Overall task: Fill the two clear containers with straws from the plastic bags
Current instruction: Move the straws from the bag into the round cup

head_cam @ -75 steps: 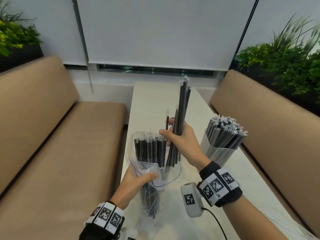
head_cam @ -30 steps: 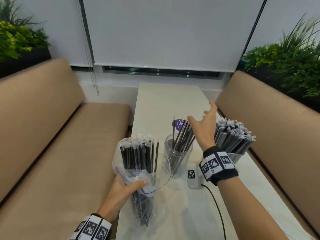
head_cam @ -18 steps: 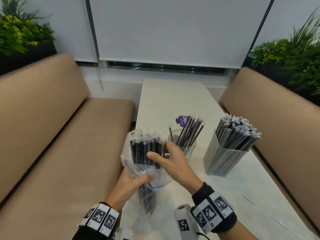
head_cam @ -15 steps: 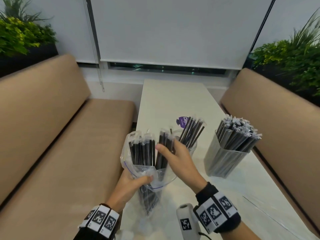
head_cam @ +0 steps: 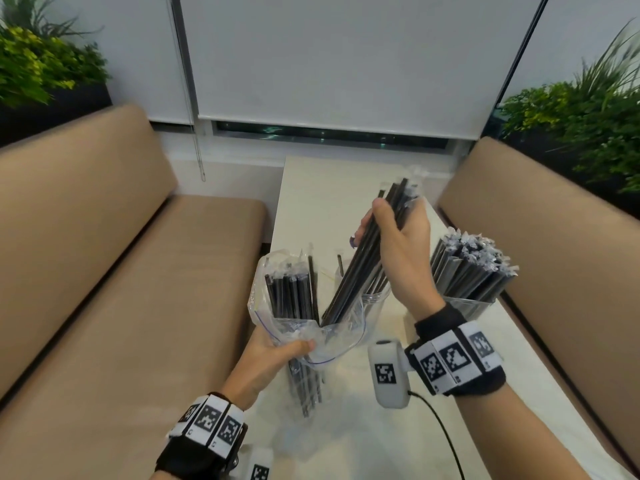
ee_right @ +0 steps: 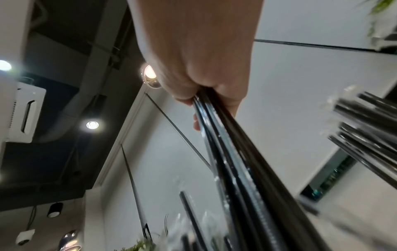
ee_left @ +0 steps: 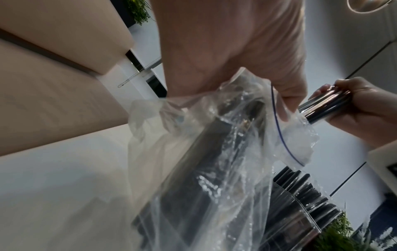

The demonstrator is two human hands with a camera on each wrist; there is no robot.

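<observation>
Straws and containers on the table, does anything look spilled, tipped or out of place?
Nothing stands out. The right hand grips a bundle of straws, the left hand holds the plastic bag, and both containers stand upright.

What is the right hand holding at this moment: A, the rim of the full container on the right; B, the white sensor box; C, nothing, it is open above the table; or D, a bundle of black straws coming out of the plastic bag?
D: the right hand grips a bundle of black straws whose lower ends sit in the mouth of the plastic bag, which the left hand holds.
</observation>
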